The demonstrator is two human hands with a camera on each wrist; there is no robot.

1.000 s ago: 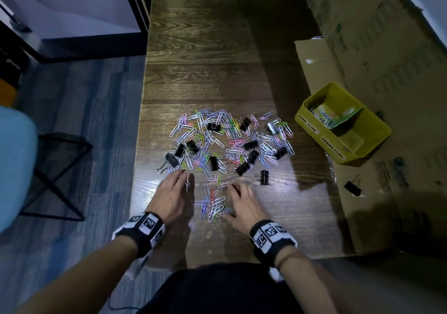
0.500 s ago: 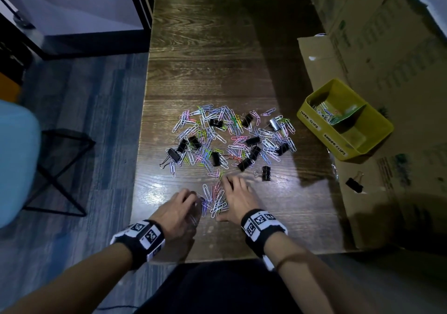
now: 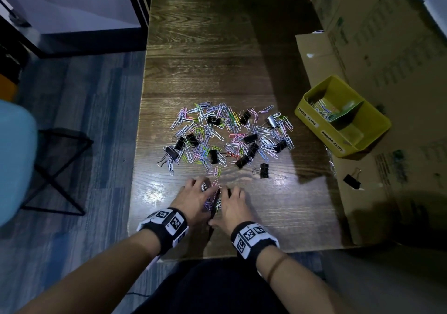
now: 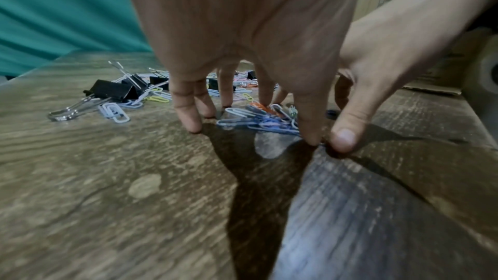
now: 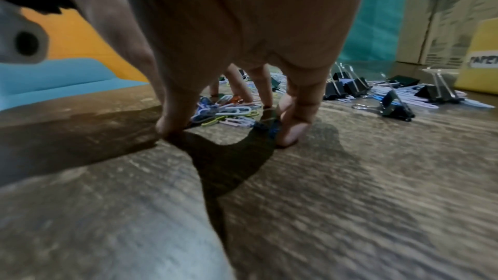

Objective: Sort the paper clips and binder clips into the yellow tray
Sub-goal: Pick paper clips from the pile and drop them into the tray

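Coloured paper clips and black binder clips lie scattered mid-table. A small heap of paper clips sits nearer the front edge, penned between my two hands. My left hand stands on its fingertips on the wood at the heap's left, and my right hand does the same at its right. Both thumbs meet on the near side. The heap rests on the table, not lifted. The yellow tray sits at the right on cardboard, with paper clips in its far compartment.
A lone binder clip lies just right of my hands and another on the flattened cardboard. Cardboard boxes wall the right side. The table's front edge is close behind my wrists. A blue chair stands left.
My hands have closed in on each other and slid toward the front edge, dragging the small heap of paper clips into a tight bunch between them.
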